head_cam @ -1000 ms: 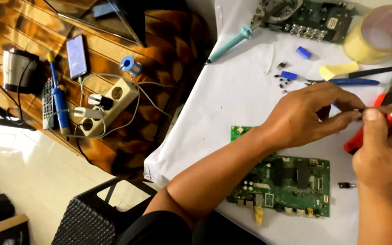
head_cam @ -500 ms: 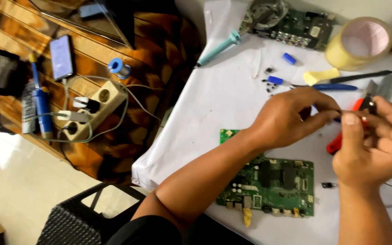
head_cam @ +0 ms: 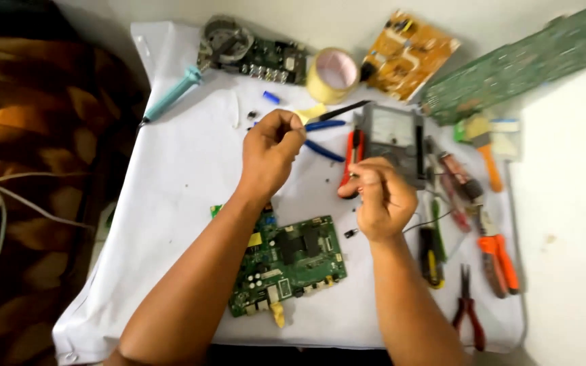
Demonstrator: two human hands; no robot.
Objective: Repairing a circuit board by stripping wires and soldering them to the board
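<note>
My left hand (head_cam: 271,152) is closed in a pinch over the near end of black tweezers (head_cam: 344,111), which point up and right across the white cloth (head_cam: 184,176). My right hand (head_cam: 382,198) hovers to the right with its fingertips pressed together, right beside the lower end of a red-handled cutter (head_cam: 353,152). Anything between those fingertips is too small to see. A green circuit board (head_cam: 293,261) lies under and between my forearms. Blue-handled pliers (head_cam: 325,148) lie just right of the left hand.
A grey multimeter (head_cam: 391,135), tape roll (head_cam: 332,74), yellow board (head_cam: 408,54), long green board (head_cam: 523,64) and dark board (head_cam: 259,54) line the back. A teal soldering iron (head_cam: 171,95) lies left. Orange pliers (head_cam: 498,254), red pliers (head_cam: 468,308) and a brush (head_cam: 486,146) lie right.
My hands, close together before, have parted. The left hand moved up to the tweezers' end and the right stayed by the red cutter. The view swung right, off the power strip.
</note>
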